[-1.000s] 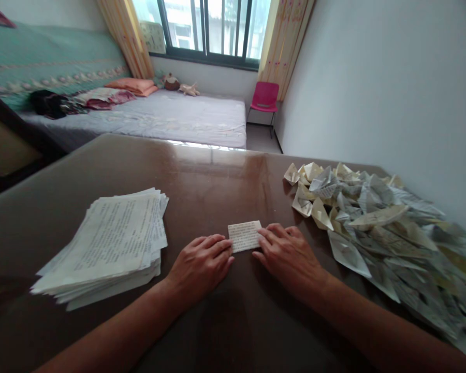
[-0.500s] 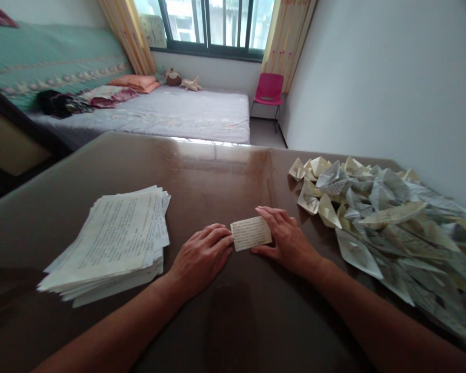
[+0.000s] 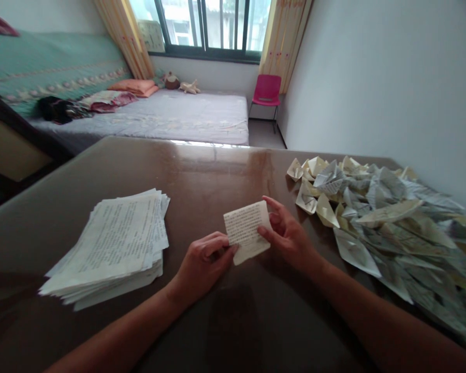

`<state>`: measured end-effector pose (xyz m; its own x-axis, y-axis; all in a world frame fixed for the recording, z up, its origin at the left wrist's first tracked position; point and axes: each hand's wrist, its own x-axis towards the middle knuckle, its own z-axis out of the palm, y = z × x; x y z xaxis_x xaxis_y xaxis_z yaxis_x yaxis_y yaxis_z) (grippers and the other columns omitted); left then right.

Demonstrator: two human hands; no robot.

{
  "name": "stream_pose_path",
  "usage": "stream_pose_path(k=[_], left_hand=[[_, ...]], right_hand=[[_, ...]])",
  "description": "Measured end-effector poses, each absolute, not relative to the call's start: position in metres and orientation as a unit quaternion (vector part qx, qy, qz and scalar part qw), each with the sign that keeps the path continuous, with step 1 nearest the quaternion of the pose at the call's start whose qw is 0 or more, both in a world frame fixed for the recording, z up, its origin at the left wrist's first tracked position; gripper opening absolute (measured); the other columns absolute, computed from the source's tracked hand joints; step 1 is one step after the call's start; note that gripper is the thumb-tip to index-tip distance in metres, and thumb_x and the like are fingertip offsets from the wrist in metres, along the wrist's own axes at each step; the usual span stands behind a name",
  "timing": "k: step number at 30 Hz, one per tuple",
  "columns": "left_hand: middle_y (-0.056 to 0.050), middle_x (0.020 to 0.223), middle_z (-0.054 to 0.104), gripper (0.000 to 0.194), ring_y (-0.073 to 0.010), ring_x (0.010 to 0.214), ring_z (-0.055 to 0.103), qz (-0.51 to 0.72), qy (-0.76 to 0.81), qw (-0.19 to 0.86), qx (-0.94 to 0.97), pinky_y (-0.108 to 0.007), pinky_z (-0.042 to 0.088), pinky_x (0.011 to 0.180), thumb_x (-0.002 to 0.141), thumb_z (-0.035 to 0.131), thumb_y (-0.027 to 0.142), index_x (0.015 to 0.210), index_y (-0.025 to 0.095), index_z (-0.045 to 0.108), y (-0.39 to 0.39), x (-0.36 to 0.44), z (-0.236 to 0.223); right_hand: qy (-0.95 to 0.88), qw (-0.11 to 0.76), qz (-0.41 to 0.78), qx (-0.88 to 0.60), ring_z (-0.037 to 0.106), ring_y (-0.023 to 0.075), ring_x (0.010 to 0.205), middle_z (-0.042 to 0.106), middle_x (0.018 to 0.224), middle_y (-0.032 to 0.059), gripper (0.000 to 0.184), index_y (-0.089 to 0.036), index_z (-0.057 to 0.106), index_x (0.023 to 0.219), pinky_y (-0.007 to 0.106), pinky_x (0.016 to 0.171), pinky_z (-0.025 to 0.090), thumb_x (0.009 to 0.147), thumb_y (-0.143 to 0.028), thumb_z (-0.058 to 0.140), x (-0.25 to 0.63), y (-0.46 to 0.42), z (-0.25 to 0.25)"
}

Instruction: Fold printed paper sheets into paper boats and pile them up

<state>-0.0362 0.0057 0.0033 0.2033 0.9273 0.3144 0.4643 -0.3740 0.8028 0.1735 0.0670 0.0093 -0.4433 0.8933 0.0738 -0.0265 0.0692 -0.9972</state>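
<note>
A small folded sheet of printed paper (image 3: pixel 245 228) is lifted off the brown table (image 3: pixel 202 176), tilted up toward me. My left hand (image 3: pixel 202 259) pinches its lower left corner with curled fingers. On its right edge, my right hand (image 3: pixel 287 235) grips it, thumb in front and fingers behind. A thick stack of flat printed sheets (image 3: pixel 112 243) lies to the left of my left hand. To the right of my right hand spreads a big heap of folded paper boats (image 3: pixel 376 217).
The boat heap runs along the table's right side against a white wall. Beyond the far table edge stands a bed (image 3: pixel 171 114) with pillows and clothes, a pink chair (image 3: pixel 267 90) and a curtained window. A dark chair frame (image 3: pixel 11 145) stands at left.
The folded paper lay flat under both hands pressing it; now both hands have picked it up and opened it, so it stands taller and tilted above the table.
</note>
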Motion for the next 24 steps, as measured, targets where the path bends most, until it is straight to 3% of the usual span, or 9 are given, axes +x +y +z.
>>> stream_pose_path(k=[4,9,12,19,24], left_hand=[[0.0,0.071,0.061,0.025,-0.0083,0.056,0.055,0.368,0.53,0.348,0.68,-0.017,0.045,0.049,0.095,0.046,0.032,0.089,0.016,0.065,0.011,-0.044,0.001],[-0.005,0.101,0.062,0.023,-0.0133,0.084,0.061,0.346,0.519,0.092,0.777,-0.024,0.054,0.071,0.091,0.053,0.026,0.113,0.021,0.06,0.016,-0.055,-0.005],[-0.006,0.106,0.061,0.028,-0.0168,0.095,0.059,0.283,0.436,-0.013,0.854,-0.029,0.054,0.081,0.092,0.053,0.024,0.12,0.021,0.057,0.013,-0.053,-0.006],[-0.007,0.104,0.065,0.02,-0.0176,0.096,0.057,0.214,0.38,-0.054,0.898,-0.031,0.054,0.081,0.094,0.049,0.02,0.109,0.018,0.062,0.014,-0.05,-0.006],[-0.006,0.104,0.066,0.018,-0.0187,0.096,0.057,0.195,0.386,-0.054,0.9,-0.031,0.055,0.079,0.093,0.051,0.021,0.106,0.017,0.063,0.016,-0.051,-0.009]], right_hand=[[-0.574,0.356,0.632,-0.381,0.067,0.0201,0.083,0.069,0.097,0.007,0.066,-0.022,0.032,0.138,0.033,0.069,0.056,0.083,-0.037,0.065,0.176,0.077,-0.008],[-0.594,0.329,0.597,-0.427,0.068,0.0197,0.077,0.069,0.091,0.0063,0.06,-0.02,0.036,0.134,0.031,0.062,0.056,0.083,-0.036,0.063,0.181,0.086,-0.016],[-0.606,0.323,0.578,-0.44,0.068,0.0194,0.076,0.07,0.093,0.0072,0.056,-0.019,0.037,0.133,0.031,0.061,0.056,0.084,-0.034,0.061,0.179,0.084,-0.013],[-0.689,0.299,0.484,-0.449,0.068,0.0177,0.078,0.07,0.09,0.0056,0.052,-0.019,0.041,0.133,0.031,0.066,0.056,0.084,-0.026,0.058,0.18,0.084,-0.014],[-0.709,0.27,0.463,-0.458,0.066,0.0162,0.069,0.069,0.094,0.0063,0.052,-0.019,0.04,0.134,0.023,0.045,0.05,0.085,-0.028,0.054,0.185,0.087,-0.012]])
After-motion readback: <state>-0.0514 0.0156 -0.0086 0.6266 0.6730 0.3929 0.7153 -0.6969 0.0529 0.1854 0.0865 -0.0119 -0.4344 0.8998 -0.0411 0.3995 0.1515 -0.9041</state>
